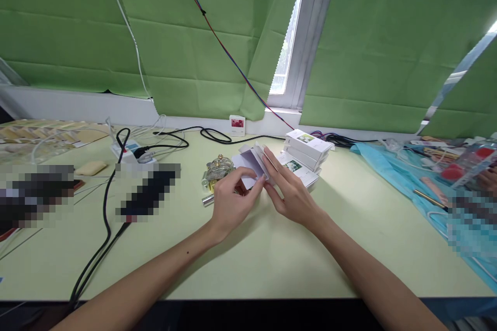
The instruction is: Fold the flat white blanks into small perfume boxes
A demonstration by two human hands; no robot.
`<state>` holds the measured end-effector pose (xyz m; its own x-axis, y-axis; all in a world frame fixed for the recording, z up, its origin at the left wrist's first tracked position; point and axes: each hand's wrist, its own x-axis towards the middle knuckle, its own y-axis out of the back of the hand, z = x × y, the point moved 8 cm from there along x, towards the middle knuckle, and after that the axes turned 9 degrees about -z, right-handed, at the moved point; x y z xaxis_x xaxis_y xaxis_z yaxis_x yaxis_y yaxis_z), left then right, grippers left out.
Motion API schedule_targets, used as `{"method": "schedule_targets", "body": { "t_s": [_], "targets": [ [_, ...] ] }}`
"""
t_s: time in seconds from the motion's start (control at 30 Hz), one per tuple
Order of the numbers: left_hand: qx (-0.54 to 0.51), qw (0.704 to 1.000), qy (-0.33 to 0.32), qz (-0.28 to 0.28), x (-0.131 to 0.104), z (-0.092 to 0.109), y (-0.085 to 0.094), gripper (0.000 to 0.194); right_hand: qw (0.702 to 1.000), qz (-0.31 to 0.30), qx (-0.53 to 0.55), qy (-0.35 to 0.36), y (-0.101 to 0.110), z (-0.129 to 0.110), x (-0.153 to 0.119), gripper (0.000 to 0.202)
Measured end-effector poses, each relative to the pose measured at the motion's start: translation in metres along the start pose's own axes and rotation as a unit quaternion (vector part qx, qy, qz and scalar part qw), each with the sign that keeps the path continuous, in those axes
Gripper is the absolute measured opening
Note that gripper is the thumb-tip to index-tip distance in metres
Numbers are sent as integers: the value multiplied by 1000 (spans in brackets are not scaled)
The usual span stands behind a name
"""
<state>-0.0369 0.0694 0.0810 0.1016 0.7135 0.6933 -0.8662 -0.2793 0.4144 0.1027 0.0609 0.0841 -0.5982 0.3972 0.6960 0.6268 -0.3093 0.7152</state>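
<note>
Between my hands is a small white cardboard box, tilted, with its flaps standing up and its inside partly visible. My left hand grips the box's near left side with thumb and fingers. On its right side my right hand holds it, fingers stretched along the panel and the thumb near the lower edge. Just behind my left hand stands a glass perfume bottle with a gold top. A small silver cap lies beside it. Right behind the held box is a stack of white boxes with printed pictures.
A pale table spreads under everything. At left are a power strip, black cables and a blurred dark device. Blue sheeting with clutter covers the right side. A small white box leans at the back wall.
</note>
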Motion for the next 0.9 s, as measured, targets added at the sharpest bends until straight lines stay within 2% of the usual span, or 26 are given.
{"method": "schedule_targets", "body": {
  "t_s": [0.9],
  "targets": [
    [13,1000,-9,-3,1,2,0,10,1000,-4,-1,4,0,-3,2,74]
  ]
}}
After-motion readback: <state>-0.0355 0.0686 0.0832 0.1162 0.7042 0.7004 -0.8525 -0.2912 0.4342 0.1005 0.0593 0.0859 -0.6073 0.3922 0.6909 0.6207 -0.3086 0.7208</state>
